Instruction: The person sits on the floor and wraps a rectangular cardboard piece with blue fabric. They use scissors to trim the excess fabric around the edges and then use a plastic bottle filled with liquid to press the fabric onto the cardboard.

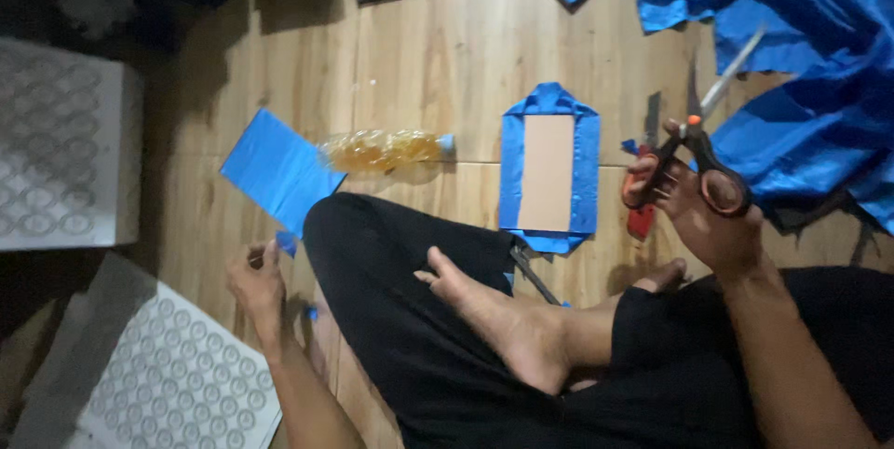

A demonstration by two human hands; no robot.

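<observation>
The right hand (694, 202) is raised with its forearm angled up, fingers threaded through the black handles of the scissors (703, 146), blades pointing away toward blue cloth (801, 58). The left hand (256, 277), held low, pinches a small blue scrap (287, 242).

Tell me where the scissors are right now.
In the head view, the scissors are at right, held in the right hand above the floor, between the blue-wrapped cardboard and the blue cloth.

A light wooden plank floor (438, 48) fills the view, dim and shadowed toward the upper left corner. Grey panels embossed with rings (56, 146) lie at the left edge.
</observation>
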